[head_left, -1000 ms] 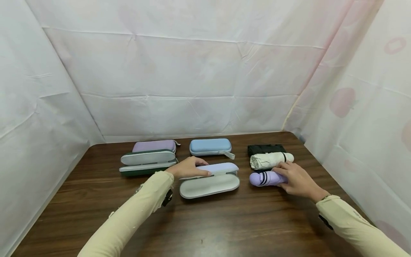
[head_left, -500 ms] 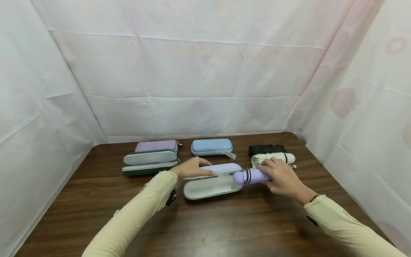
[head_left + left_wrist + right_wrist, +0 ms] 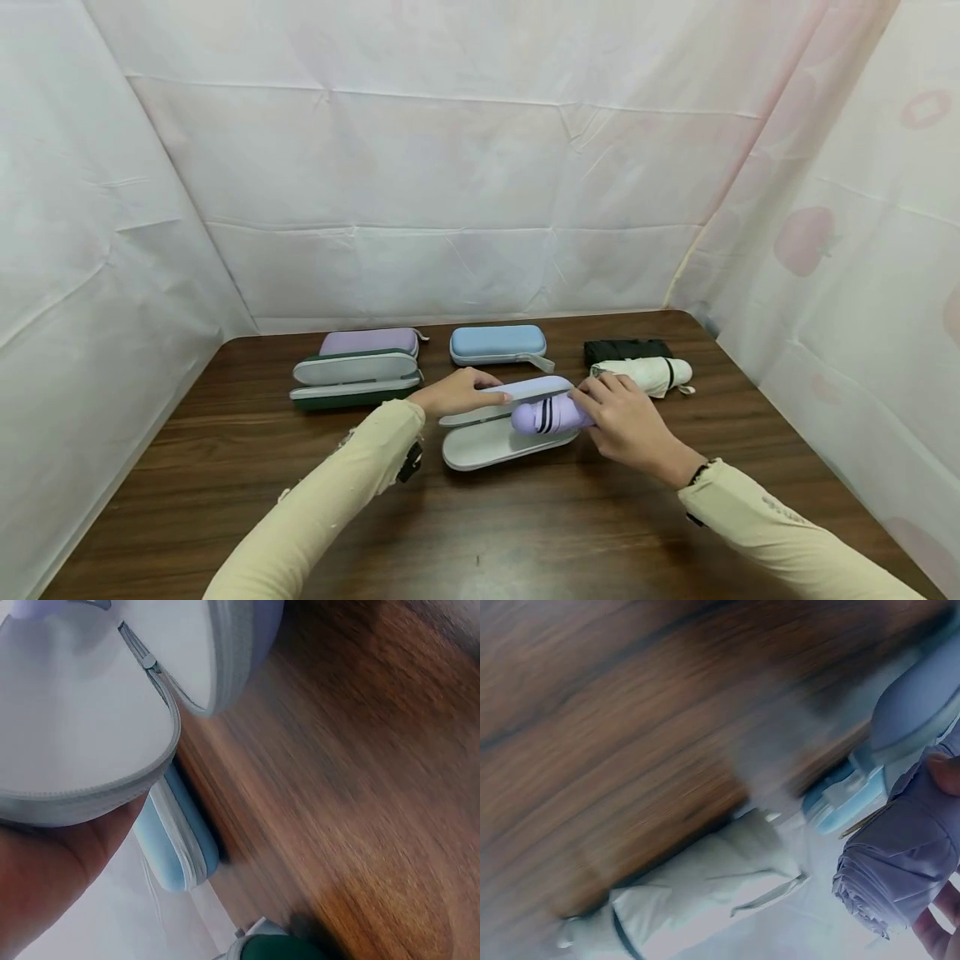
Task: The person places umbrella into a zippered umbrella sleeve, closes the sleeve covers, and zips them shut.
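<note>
A lavender zip case (image 3: 480, 446) with a pale grey lining lies unzipped on the table, its lid tilted up at the back. My left hand (image 3: 461, 392) pinches that lid near its left part, thumb on the lining side. In the left wrist view the case lining (image 3: 82, 712) and zipper fill the upper left. A folded purple umbrella (image 3: 529, 419) with dark stripes is gripped by my right hand (image 3: 626, 421) at its right end. Its rounded end is over the case's lower half; contact with the lining cannot be told. The right wrist view shows the umbrella's gathered cloth end (image 3: 907, 847).
Behind stands a closed blue case (image 3: 497, 343) with a strap. To the left are an opened dark green case (image 3: 356, 368) and a purple case (image 3: 369, 342) behind it. A cream folded umbrella (image 3: 656, 375) and a black one (image 3: 626, 348) lie at the right.
My right hand has lifted the purple umbrella from beside the cream one and carried it left over the case. The left hand keeps hold of the lid, and the case's right end has tilted slightly.
</note>
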{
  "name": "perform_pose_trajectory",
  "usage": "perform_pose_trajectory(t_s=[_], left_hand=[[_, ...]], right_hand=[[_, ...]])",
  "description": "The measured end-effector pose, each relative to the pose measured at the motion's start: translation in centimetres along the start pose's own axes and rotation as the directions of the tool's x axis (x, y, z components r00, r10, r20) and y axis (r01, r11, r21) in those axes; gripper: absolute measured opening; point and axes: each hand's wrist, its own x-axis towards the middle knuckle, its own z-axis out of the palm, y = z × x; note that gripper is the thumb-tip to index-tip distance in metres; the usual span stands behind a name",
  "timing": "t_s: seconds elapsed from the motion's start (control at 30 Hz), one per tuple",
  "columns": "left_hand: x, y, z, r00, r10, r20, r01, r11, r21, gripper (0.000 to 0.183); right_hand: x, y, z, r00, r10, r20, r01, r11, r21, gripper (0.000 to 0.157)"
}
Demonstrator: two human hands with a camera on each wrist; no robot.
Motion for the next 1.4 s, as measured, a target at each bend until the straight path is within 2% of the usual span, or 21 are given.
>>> perform_pose_trajectory(t_s=[0.2, 0.5, 0.73, 1.07, 1.4], left_hand=[[0.4, 0.3, 0.4, 1.0, 0.006, 0.0, -0.006, 1.0, -0.013, 0.049], [0.6, 0.5, 0.9, 1.0, 0.026, 0.012, -0.026, 0.999, -0.024, 0.047], [0.5, 0.6, 1.0, 0.999, 0.047, 0.022, -0.046, 0.998, -0.05, 0.044], [0.2, 0.8, 0.9, 0.999, 0.046, 0.019, -0.045, 0.998, -0.037, 0.044], [0.1, 1.5, 0.6, 0.997, 0.07, 0.015, -0.069, 0.998, -0.012, 0.045]], right_hand=[[1.0, -1.6, 0.3, 0.999, -0.024, 0.022, 0.025, 0.999, -0.046, 0.05], [2.3, -4.2, 1.6, 0.997, -0.078, -0.005, 0.077, 0.996, -0.047, 0.033], [2.8, -5.9, 2.7, 0.998, -0.061, 0.004, 0.061, 0.998, -0.028, 0.028], [3.2, -6.7, 2.9, 0.995, -0.018, 0.098, 0.021, 0.999, -0.025, 0.03], [3.9, -6.8, 2.6, 0.976, -0.021, 0.218, 0.032, 0.998, -0.05, 0.038]])
